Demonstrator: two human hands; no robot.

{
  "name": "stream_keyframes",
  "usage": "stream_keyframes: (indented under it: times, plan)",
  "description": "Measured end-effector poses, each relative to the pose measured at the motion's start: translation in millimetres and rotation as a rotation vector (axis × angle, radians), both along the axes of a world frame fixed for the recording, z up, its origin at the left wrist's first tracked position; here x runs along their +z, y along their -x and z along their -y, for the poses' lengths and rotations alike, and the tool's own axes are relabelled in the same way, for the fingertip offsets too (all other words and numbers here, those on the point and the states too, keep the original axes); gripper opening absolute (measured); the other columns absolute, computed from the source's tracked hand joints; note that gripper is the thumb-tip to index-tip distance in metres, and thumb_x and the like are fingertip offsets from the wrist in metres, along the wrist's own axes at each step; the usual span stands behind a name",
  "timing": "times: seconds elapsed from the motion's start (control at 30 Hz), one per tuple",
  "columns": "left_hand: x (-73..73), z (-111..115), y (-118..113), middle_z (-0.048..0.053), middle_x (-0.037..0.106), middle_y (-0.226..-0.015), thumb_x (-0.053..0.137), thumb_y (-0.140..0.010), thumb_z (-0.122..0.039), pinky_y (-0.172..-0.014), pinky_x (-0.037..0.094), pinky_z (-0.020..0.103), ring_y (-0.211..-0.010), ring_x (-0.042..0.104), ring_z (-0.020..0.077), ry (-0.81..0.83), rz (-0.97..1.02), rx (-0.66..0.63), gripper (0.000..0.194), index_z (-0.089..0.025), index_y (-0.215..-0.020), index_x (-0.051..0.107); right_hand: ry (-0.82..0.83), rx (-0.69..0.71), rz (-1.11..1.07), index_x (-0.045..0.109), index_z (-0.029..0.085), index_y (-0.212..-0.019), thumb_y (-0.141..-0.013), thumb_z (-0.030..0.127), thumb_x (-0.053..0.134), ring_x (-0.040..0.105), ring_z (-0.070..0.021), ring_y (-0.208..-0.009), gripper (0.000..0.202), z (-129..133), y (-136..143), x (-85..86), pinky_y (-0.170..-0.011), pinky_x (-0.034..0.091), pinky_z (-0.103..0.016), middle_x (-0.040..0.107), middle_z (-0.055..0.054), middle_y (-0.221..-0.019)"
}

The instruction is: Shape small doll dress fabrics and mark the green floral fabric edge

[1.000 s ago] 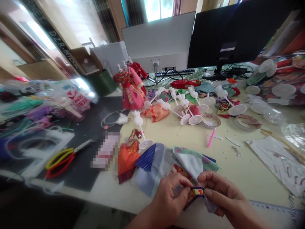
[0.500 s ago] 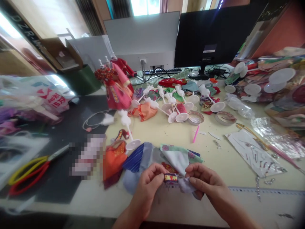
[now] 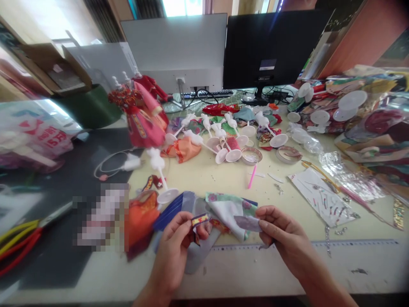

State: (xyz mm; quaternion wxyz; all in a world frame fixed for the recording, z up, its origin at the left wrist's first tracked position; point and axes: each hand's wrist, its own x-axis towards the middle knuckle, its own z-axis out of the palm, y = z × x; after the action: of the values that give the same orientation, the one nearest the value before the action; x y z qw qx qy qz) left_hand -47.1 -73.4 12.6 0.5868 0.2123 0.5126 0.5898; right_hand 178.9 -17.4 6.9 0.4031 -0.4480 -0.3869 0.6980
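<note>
Left hand (image 3: 174,243): fingers pinched on patterned trim strip (image 3: 200,220) | Right hand (image 3: 283,238): fingers pinched on pale lilac fabric piece (image 3: 247,222) | Place: near table (image 3: 223,273) edge, over fabric pile (image 3: 223,209) | Progress: 2 pieces apart, unjoined; dressed dolls (image 3: 137,115) far left.

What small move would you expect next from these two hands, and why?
Probably bringing the hands back together. The left hand pinches a patterned trim strip, the right hand pinches a pale lilac fabric piece, and a gap separates the two, so joining them likely means closing that gap.
</note>
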Motion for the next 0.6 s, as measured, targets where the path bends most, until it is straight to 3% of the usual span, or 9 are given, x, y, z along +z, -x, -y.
stream_keyframes:
  times: [0.13,0.27,0.47,0.6]
  plan:
    - [5.0,-3,5,0.000,0.062,-0.061,0.066,-0.075,-0.029,-0.062,0.045,0.022,-0.061,0.059,0.0135,0.021,-0.027,0.154,0.020,-0.018,-0.086,0.054,0.019,-0.093,-0.023,0.065,0.021,-0.086,-0.070,0.035,0.075,0.045,-0.0053,-0.052,0.023,-4,-6,4.0,-0.049,0.033,-0.017,0.051,0.005,-0.063]
    - [5.7,-3,6,0.000,0.064,-0.066,0.070,-0.071,-0.027,-0.059,0.047,0.023,-0.059,0.059,0.0128,0.053,0.013,0.204,0.034,-0.020,-0.102,0.056,0.119,-0.044,-0.095,0.064,0.022,-0.092,-0.076,0.039,0.070,0.052,-0.0085,-0.057,0.024,-4,-6,6.6,-0.053,0.039,-0.018,0.057,0.003,-0.066]
    - [-1.2,0,-2,0.006,0.066,-0.071,0.066,-0.073,-0.026,-0.061,0.048,0.025,-0.065,0.062,0.0166,0.063,0.060,0.078,0.017,-0.013,-0.085,0.063,0.178,0.081,-0.235,0.063,0.024,-0.103,-0.068,0.020,0.075,0.062,-0.0124,-0.076,0.036,0,3,7.6,-0.071,0.047,-0.024,0.063,-0.002,-0.106]
    - [-3.8,0,-10,0.009,0.068,-0.081,0.061,-0.081,-0.033,-0.070,0.047,0.025,-0.077,0.063,0.0173,0.062,0.007,-0.026,0.024,-0.013,-0.093,0.064,0.163,0.128,-0.263,0.061,0.023,-0.103,-0.066,0.016,0.074,0.063,-0.0128,-0.073,0.040,4,11,8.2,-0.069,0.046,-0.024,0.067,-0.003,-0.099]
